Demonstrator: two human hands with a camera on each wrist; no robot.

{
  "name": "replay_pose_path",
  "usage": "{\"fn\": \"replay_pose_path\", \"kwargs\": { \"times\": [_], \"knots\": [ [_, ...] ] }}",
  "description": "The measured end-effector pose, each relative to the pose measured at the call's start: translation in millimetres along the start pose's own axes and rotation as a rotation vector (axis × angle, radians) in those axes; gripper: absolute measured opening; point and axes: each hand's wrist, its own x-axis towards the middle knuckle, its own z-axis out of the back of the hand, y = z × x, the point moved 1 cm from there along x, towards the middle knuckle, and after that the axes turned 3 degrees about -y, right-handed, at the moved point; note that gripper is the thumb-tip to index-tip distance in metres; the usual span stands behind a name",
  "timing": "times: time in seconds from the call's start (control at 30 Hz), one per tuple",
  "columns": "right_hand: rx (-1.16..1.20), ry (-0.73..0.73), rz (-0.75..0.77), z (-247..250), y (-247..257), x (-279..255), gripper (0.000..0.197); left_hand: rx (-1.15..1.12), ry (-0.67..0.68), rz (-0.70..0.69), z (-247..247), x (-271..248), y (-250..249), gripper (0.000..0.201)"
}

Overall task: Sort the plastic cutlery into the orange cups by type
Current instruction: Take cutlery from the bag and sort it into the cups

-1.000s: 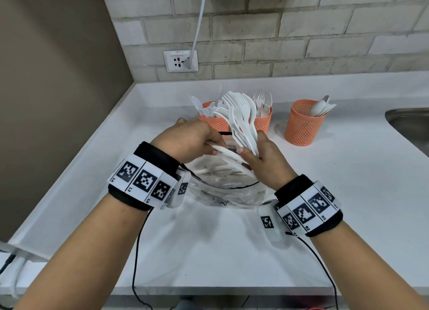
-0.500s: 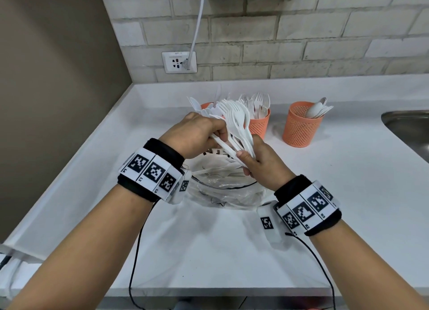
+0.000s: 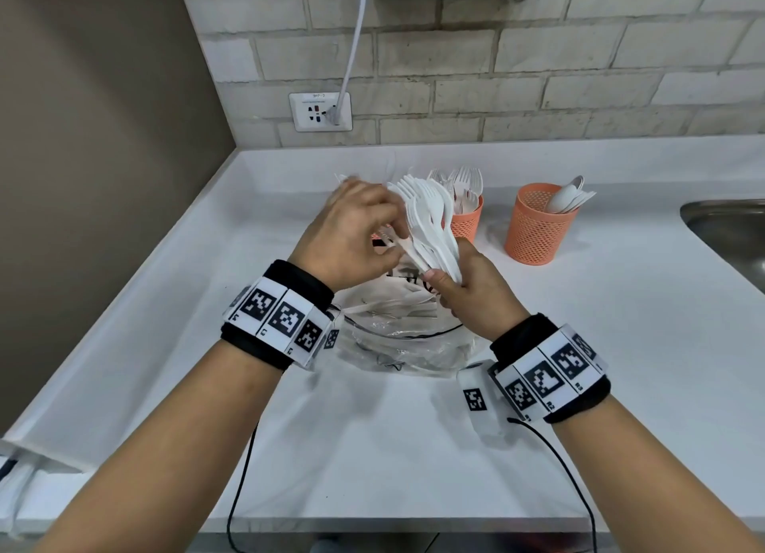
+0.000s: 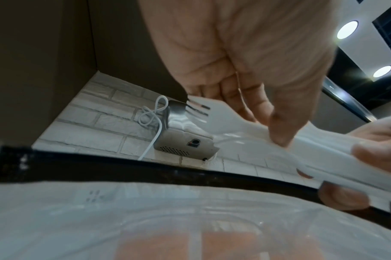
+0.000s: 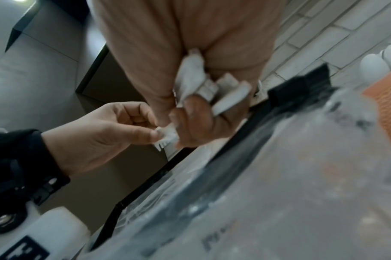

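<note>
My right hand [image 3: 445, 279] grips the handles of a fanned bundle of white plastic forks [image 3: 430, 217], tines up, above a clear plastic bag [image 3: 397, 341] that holds more cutlery. My left hand [image 3: 389, 242] pinches one fork [image 4: 212, 112] at the left side of the bundle. In the right wrist view the fork handles [image 5: 201, 84] stick out below my curled fingers. Behind the bundle an orange cup [image 3: 465, 221] holds forks. Another orange cup [image 3: 538, 225] to its right holds spoons. A sliver of a third orange cup [image 3: 376, 236] shows behind my left hand.
The white counter [image 3: 621, 345] ends at a brown wall on the left and a brick wall behind. A steel sink [image 3: 728, 238] lies at the right edge. A wall socket [image 3: 321, 111] has a white cable plugged in. Black wrist cables trail over the front edge.
My left hand has risen from beside the bag and closed on a fork in the bundle. My right hand still holds the bundle in about the same place.
</note>
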Motion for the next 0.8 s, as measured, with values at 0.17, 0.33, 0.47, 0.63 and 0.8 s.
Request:
{"fn": "replay_pose_path", "kwargs": {
  "times": [0.17, 0.33, 0.47, 0.63, 0.8],
  "knots": [
    [0.028, 0.022, 0.005, 3.1, -0.2, -1.3, 0.03, -0.226, -0.203, 0.343, -6.0, 1.4, 4.8, 0.033],
    [0.044, 0.074, -0.025, 3.1, 3.7, -6.1, 0.03, -0.393, -0.239, 0.565, -18.0, 5.0, 8.9, 0.024],
    [0.07, 0.061, -0.032, -0.6, 3.7, -7.7, 0.033, -0.481, -0.206, 0.556, -26.2, 4.7, -4.2, 0.03],
    [0.08, 0.017, -0.057, 3.0, -2.6, -8.6, 0.024, -0.586, -0.114, 0.556, -29.1, -0.1, -4.7, 0.034],
    [0.0, -0.12, -0.076, 11.5, -8.3, -3.0, 0.034, -0.198, 0.04, 0.686, -41.5, -17.9, 6.3, 0.029]
  ]
}}
